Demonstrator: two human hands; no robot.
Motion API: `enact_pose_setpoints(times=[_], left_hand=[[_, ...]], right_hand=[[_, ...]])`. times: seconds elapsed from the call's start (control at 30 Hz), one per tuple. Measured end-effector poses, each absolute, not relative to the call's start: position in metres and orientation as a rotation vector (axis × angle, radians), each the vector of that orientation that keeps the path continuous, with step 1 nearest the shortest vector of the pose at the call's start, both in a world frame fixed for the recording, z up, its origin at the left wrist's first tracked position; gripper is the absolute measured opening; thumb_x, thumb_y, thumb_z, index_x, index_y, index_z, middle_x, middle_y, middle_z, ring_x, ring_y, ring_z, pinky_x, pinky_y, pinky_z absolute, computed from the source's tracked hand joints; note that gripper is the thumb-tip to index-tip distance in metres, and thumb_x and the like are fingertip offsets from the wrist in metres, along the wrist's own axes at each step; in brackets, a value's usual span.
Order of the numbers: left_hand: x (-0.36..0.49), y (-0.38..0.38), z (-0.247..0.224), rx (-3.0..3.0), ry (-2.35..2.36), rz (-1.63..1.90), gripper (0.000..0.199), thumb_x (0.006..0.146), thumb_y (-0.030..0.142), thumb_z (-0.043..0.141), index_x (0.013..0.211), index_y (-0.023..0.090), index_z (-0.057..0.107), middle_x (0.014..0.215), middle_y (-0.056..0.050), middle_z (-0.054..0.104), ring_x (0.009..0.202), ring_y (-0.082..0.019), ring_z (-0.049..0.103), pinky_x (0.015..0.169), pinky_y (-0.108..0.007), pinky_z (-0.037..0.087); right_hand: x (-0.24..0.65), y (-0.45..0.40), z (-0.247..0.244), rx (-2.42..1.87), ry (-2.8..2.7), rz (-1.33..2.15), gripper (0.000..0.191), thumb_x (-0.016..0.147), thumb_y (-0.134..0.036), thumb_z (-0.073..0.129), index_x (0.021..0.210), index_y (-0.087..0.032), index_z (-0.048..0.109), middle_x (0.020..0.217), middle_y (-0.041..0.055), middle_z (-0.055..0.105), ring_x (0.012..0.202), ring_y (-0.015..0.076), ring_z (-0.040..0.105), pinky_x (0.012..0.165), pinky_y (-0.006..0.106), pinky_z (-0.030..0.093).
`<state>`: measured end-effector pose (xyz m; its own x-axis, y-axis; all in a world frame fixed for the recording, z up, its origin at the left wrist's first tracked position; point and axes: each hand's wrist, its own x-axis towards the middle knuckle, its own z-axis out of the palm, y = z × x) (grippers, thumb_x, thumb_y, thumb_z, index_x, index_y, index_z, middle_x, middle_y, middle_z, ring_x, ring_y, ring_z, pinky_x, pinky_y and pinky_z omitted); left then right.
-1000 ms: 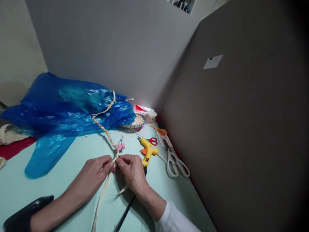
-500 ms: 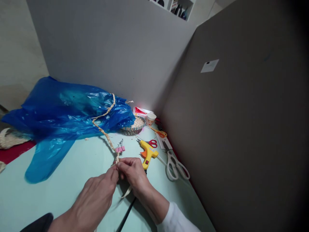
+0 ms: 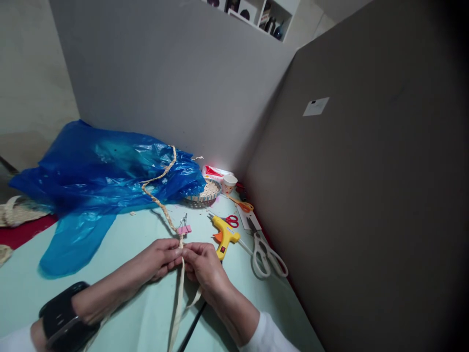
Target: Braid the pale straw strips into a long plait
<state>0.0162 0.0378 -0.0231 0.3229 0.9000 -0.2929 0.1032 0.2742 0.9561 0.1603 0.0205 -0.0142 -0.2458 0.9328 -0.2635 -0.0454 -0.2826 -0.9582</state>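
Note:
A tan braided cord (image 3: 157, 201) runs from the top of the blue plastic bag (image 3: 106, 161) down to my hands. A pink binder clip (image 3: 184, 229) sits on the braid just beyond my fingers. My left hand (image 3: 163, 259) pinches the braid's near end from the left. From the right, my right hand (image 3: 205, 264) pinches the same end, its fingertips meeting the left ones. Loose flat strands (image 3: 178, 303) hang from between the hands toward me over the pale green table.
Right of my hands lie a yellow glue gun (image 3: 227, 236), red scissors (image 3: 232, 221) and large white-handled scissors (image 3: 262, 254). Behind them are orange scissors (image 3: 244, 204), a paper cup (image 3: 229, 182) and a round basket (image 3: 207, 193). Grey panels (image 3: 172, 73) rise behind and at right.
My left hand has turned and its forearm lies lower and flatter, with a black wristband now in full view. A long pale strand now shows below the fingers. The view has shifted slightly.

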Motion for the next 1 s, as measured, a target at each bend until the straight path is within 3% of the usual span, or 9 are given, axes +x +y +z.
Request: enact_pose_setpoints(times=[0.1,0.17,0.3,0.43,0.57,0.73,0.8,0.9,1.0], left_hand=[[0.015,0.036,-0.023,1.173,1.125,0.677,0.040,0.060,0.056,0.072,0.068,0.021,0.054,0.048,0.012,0.038,0.036,-0.002,0.014,0.036,-0.020,0.008],[0.013,0.035,-0.020,1.172,1.147,0.664,0.039,0.062,0.056,0.069,0.071,0.020,0.058,0.047,0.013,0.038,0.035,-0.003,0.013,0.035,-0.021,0.007],[0.015,0.032,-0.019,1.177,1.222,0.725,0.034,0.062,0.052,0.064,0.069,0.019,0.061,0.040,0.012,0.036,0.036,-0.005,0.018,0.037,-0.021,0.009],[0.019,0.031,-0.026,1.184,1.254,0.806,0.031,0.058,0.047,0.064,0.048,0.021,0.050,0.039,0.009,0.040,0.039,-0.005,0.023,0.043,-0.022,0.010],[0.020,0.028,-0.021,1.155,1.244,0.815,0.029,0.055,0.046,0.064,0.047,0.022,0.048,0.036,0.012,0.032,0.036,-0.005,0.022,0.044,-0.024,0.009],[0.015,0.026,-0.013,1.114,1.174,0.786,0.032,0.056,0.049,0.068,0.056,0.019,0.055,0.038,0.011,0.038,0.036,-0.003,0.018,0.042,-0.023,0.009],[0.012,0.028,-0.017,1.085,1.166,0.760,0.038,0.053,0.054,0.071,0.059,0.019,0.056,0.037,0.011,0.039,0.034,-0.004,0.020,0.039,-0.023,0.010],[0.008,0.030,-0.025,1.060,1.134,0.744,0.041,0.054,0.054,0.075,0.062,0.018,0.058,0.039,0.010,0.040,0.034,-0.004,0.023,0.039,-0.022,0.012],[0.003,0.028,-0.031,1.066,1.055,0.755,0.042,0.060,0.054,0.076,0.071,0.015,0.063,0.051,0.005,0.052,0.040,-0.005,0.030,0.042,-0.020,0.017]], right_hand=[[0.163,0.021,-0.012,-1.293,-1.335,1.526,0.025,0.083,-0.014,0.051,0.062,-0.015,0.062,0.046,-0.0065,0.036,0.044,0.0086,0.026,0.049,0.024,0.021],[0.165,0.019,-0.009,-1.327,-1.435,1.401,0.024,0.083,-0.009,0.053,0.062,-0.014,0.064,0.051,-0.0034,0.045,0.050,0.0097,0.035,0.054,0.025,0.024],[0.164,0.008,0.000,-1.596,-1.948,0.747,0.017,0.088,-0.011,0.056,0.080,-0.014,0.071,0.071,0.0065,0.068,0.062,0.0157,0.053,0.059,0.029,0.024],[0.159,-0.005,0.009,-1.696,-2.360,0.223,0.015,0.089,-0.016,0.056,0.094,-0.015,0.070,0.087,0.0113,0.075,0.073,0.0238,0.067,0.056,0.032,0.025],[0.151,-0.012,0.003,-1.582,-2.548,-0.064,0.016,0.085,-0.011,0.059,0.097,-0.013,0.068,0.083,0.0113,0.073,0.070,0.0260,0.069,0.051,0.032,0.032],[0.145,-0.014,-0.018,-1.280,-2.608,-0.377,0.027,0.076,-0.001,0.061,0.102,-0.006,0.068,0.083,0.0130,0.072,0.065,0.0263,0.068,0.046,0.033,0.039],[0.148,-0.014,-0.018,-1.130,-2.596,-0.316,0.023,0.076,-0.004,0.062,0.098,-0.007,0.069,0.083,0.0120,0.073,0.066,0.0256,0.068,0.048,0.032,0.042],[0.157,-0.011,-0.006,-1.093,-2.381,0.085,0.011,0.087,-0.018,0.059,0.090,-0.016,0.069,0.081,0.0065,0.072,0.069,0.0211,0.067,0.058,0.030,0.046],[0.163,-0.004,0.005,-1.323,-1.992,0.424,0.018,0.096,-0.021,0.048,0.093,-0.017,0.066,0.085,0.0058,0.071,0.077,0.0187,0.066,0.070,0.029,0.046]])
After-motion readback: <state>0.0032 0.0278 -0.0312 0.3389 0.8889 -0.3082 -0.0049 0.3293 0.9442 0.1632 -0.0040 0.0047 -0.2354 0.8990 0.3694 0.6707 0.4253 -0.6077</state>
